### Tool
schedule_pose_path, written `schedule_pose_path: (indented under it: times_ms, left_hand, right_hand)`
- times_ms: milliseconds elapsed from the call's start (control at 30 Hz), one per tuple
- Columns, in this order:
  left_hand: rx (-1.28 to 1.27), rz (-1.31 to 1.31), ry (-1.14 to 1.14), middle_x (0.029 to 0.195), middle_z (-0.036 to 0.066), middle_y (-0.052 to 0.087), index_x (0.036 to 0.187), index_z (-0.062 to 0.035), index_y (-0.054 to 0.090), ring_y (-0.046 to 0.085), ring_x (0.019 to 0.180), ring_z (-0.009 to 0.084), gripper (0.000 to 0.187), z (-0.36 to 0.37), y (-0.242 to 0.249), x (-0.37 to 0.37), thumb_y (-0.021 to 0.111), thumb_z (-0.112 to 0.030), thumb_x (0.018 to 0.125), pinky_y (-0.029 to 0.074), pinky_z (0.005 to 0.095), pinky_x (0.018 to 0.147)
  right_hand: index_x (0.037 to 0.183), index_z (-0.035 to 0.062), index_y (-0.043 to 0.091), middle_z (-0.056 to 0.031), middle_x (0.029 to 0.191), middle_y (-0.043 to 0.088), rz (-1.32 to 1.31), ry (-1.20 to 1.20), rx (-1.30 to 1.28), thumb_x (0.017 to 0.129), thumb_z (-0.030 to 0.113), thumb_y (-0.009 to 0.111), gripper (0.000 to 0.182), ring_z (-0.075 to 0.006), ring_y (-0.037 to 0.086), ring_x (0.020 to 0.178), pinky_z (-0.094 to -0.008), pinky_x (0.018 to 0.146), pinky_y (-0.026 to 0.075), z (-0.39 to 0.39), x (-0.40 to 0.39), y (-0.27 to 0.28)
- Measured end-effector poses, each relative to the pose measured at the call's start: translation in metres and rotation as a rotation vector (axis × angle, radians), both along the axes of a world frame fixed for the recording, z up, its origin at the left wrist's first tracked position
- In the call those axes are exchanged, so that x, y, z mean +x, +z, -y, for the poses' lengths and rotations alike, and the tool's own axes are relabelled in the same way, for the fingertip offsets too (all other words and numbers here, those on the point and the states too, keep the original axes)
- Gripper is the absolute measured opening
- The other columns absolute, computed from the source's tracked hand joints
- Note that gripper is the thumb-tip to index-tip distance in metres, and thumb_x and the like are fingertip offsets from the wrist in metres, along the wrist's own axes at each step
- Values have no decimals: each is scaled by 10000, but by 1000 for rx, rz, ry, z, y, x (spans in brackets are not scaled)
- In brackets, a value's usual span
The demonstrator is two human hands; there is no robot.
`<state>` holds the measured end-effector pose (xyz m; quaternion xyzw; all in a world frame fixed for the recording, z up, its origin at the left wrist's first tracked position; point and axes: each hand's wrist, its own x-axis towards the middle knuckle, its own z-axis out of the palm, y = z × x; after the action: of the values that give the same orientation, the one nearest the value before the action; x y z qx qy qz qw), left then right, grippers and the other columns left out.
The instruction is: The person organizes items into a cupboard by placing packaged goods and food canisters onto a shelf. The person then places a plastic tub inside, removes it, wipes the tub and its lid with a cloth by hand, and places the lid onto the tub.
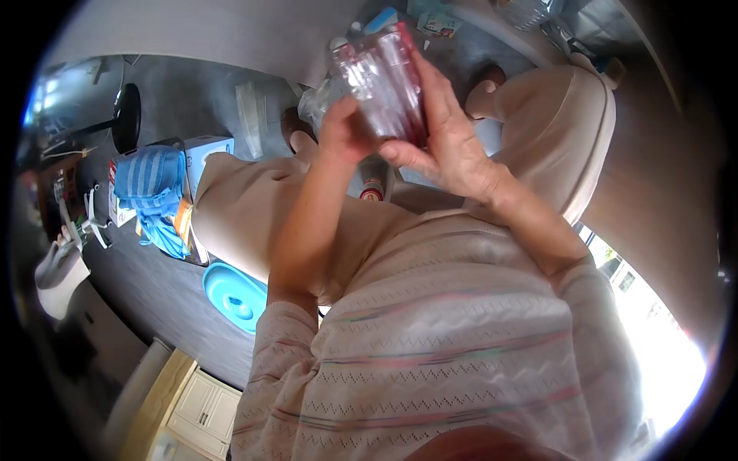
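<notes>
Between my two hands is a shiny clear-plastic package [382, 86] with pink-red edges, tilted above my lap. My left hand [344, 132] is closed against its lower left side, its fingers partly hidden. My right hand [455, 150] grips the right side, fingers stretched along the edge and thumb at the bottom corner. What the package contains cannot be made out. Below it, between my legs, a container with a red round label [372, 190] shows in part.
Blue striped cloth [152, 178] hangs over boxes at the left, with a turquoise plastic basin or lid [234, 296] below. Clear plastic wrapping [314, 104] lies near my foot. A black round object [127, 119], white chair [61, 278] and cream cabinet [204, 407] stand further left.
</notes>
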<state>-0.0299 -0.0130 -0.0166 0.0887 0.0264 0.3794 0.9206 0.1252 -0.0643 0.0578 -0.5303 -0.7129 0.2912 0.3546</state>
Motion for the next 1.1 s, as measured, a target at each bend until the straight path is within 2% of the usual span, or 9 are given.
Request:
schedule_pose_path:
  times_ms: [33, 167, 267, 500, 667, 733, 800, 933, 1100]
  left_hand:
    - [-35, -140, 67, 1179, 125, 511, 1230, -47, 416, 517, 1055, 285, 643, 3, 8, -3, 648, -315, 693, 407, 429, 924]
    - [15, -67, 180, 1270, 152, 426, 1276, -66, 378, 432, 1152, 318, 748, 5, 0, -5, 556, -533, 719, 396, 464, 937]
    - [46, -43, -44, 1288, 174, 398, 1285, -65, 367, 427, 1145, 354, 804, -8, 12, -6, 548, -597, 710, 403, 467, 930]
    - [52, 136, 10, 1282, 261, 352, 1340, -73, 264, 391, 1148, 428, 936, -11, 8, -4, 566, -648, 667, 379, 593, 880]
    - [17, -289, 352, 1220, 133, 475, 1253, -63, 387, 510, 1062, 307, 504, -23, 20, -27, 446, -375, 861, 429, 475, 884]
    - [-113, 72, 264, 1223, 124, 483, 1235, -65, 413, 486, 1098, 308, 503, -25, 18, -34, 488, -361, 835, 415, 477, 900]
    - [-54, -191, 383, 1161, 115, 532, 1192, -47, 447, 533, 1029, 265, 465, -25, 26, -34, 548, -300, 815, 436, 403, 882]
    - [-95, -324, 481, 1183, 122, 514, 1206, -42, 435, 513, 1060, 276, 479, -24, 18, -42, 546, -301, 818, 426, 421, 891]
    - [-78, -202, 417, 1196, 127, 503, 1213, -51, 437, 512, 1069, 290, 476, -27, 9, -57, 519, -328, 835, 438, 452, 881]
  right_hand:
    - [1354, -20, 98, -273, 1316, 239, 44, 13, -52, 721, 435, 664, 964, -413, 299, 1206, -414, 992, 285, 5, -4, 8]
    - [1354, -10, 141, -261, 1333, 242, 188, 51, 32, 756, 429, 629, 887, -375, 350, 1184, -427, 974, 305, 10, -11, 28]
    - [1345, 15, 183, -257, 1273, 353, -310, 65, -93, 779, 405, 606, 807, -367, 407, 1138, -398, 942, 347, 5, -5, 24]
    - [1279, 7, 335, -147, 1154, 502, -522, -90, -44, 854, 369, 539, 595, -219, 477, 1086, -329, 922, 362, -12, 10, 21]
    - [1268, 53, 384, -101, 1187, 502, -767, -142, -294, 829, 262, 596, 531, -148, 475, 1079, -309, 894, 389, -54, 30, -26]
    - [1191, 2, 450, -75, 974, 612, -353, -317, -541, 849, 211, 543, 411, -148, 571, 900, -270, 801, 438, -84, 55, -63]
    - [1172, 26, 484, -110, 801, 642, -249, -221, -534, 833, 256, 517, 411, -154, 627, 642, -269, 624, 491, -91, 47, -120]
    - [1081, 46, 555, -105, 775, 634, 120, 251, -703, 842, 321, 499, 369, -181, 630, 600, -286, 614, 500, -75, -30, -108]
    - [1000, 57, 591, -131, 829, 638, 588, 424, -363, 868, 379, 405, 394, -273, 622, 800, -369, 738, 476, -67, -55, -174]
